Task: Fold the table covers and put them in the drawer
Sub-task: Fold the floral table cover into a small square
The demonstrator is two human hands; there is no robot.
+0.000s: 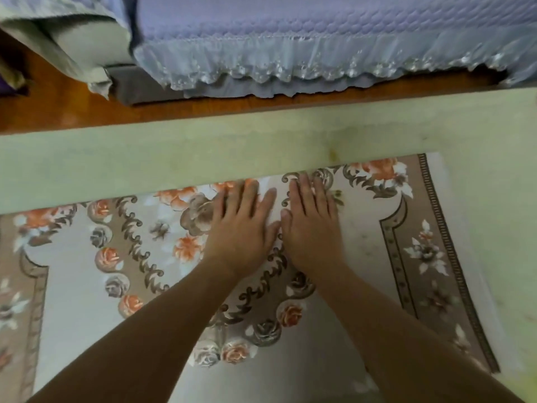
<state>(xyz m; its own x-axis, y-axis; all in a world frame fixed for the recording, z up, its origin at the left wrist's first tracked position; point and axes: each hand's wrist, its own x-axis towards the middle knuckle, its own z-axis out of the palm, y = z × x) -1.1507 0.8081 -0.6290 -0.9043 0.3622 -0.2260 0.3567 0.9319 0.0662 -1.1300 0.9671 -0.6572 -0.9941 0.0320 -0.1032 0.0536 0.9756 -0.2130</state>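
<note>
A floral table cover (87, 286) with orange and grey roses and a brown border lies spread flat on a pale green surface (203, 152). Its far edge runs across the middle of the view. My left hand (244, 225) lies flat on the cover near that far edge, fingers straight. My right hand (312, 219) presses flat beside it, thumbs nearly touching. Both forearms reach in from the bottom. No drawer is visible.
Beyond the green surface runs a brown wooden strip (58, 109). Behind it stands a bed with a lavender quilted cover and lace frill (290, 39), and a grey-green bundle of cloth (58, 39) at the far left.
</note>
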